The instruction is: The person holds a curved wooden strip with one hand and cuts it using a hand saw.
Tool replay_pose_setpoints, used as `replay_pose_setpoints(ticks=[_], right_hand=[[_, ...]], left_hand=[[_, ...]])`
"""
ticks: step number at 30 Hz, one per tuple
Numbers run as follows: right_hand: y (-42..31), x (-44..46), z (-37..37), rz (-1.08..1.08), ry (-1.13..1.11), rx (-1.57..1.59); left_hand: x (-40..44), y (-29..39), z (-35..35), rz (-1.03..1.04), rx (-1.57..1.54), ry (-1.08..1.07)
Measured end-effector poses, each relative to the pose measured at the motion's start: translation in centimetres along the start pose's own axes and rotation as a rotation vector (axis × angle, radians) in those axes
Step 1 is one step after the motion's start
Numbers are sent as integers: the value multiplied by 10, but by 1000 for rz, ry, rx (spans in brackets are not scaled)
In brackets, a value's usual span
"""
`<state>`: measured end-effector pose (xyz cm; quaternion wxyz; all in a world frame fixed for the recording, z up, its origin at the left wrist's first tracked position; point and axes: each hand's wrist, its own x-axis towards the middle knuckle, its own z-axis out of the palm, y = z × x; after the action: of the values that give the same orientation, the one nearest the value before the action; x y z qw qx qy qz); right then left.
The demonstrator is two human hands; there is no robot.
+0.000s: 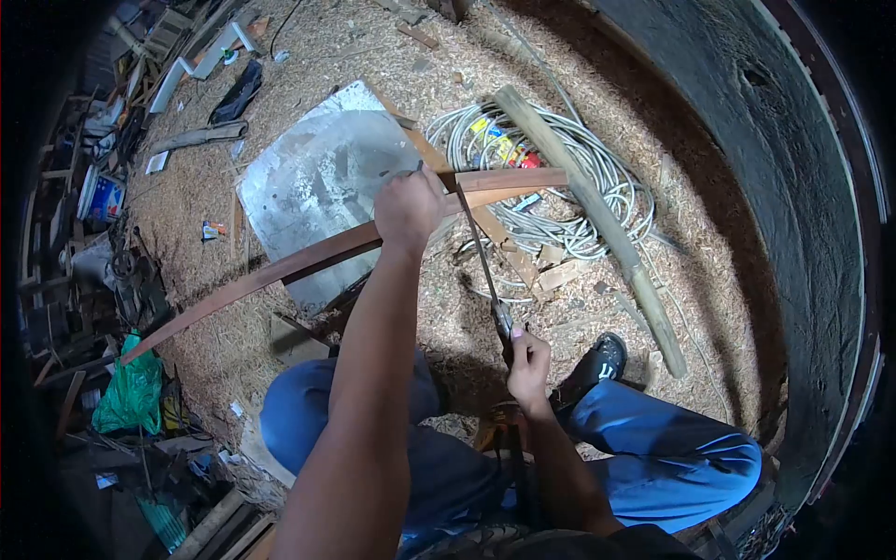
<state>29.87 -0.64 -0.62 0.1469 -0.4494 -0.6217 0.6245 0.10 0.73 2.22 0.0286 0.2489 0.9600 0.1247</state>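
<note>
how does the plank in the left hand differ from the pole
The plank is reddish and flat-sided; the pole is greyish and rounded. The left hand grips the plank, while the pole lies partly across the cable coil. Both are long and look wooden.

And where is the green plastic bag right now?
The green plastic bag sits at the lower left of the head view, by the left end of the long wooden strip.
</note>
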Motion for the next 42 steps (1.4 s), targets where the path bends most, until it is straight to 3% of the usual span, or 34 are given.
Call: replay_pose_setpoints(ticks=[3,7,10,14,19,22,24,30,33,38,42], right_hand=[[-15,13,15,-102,71,-129],[-39,33,10,8,-19,-47],[-23,17,2,-103,28,-87],[-10,1,2,1,24,-36],[-35,47,21,-34,-5,-42],[-16,22,13,-75,12,-68],[-14,0,5,17,-5,25],[-41,42,26,-118,33,-134],[-27,47,27,-9,-50,38],[-5,4,1,-11,-43,-4],[-41,24,18,-23,64,-117]], left_hand=[[-2,-1,0,-27,10,-7],[0,-1,-1,-5,39,-36],[-1,-3,2,41,32,-1],[0,-8,4,148,4,70],[-2,-6,8,110,8,101],[-2,-6,9,94,17,108],[0,-5,7,85,6,107],[-1,-6,4,109,-45,102],[-2,-5,5,91,-20,58],[-1,-6,3,128,-17,75],[2,-6,7,157,-12,101]])
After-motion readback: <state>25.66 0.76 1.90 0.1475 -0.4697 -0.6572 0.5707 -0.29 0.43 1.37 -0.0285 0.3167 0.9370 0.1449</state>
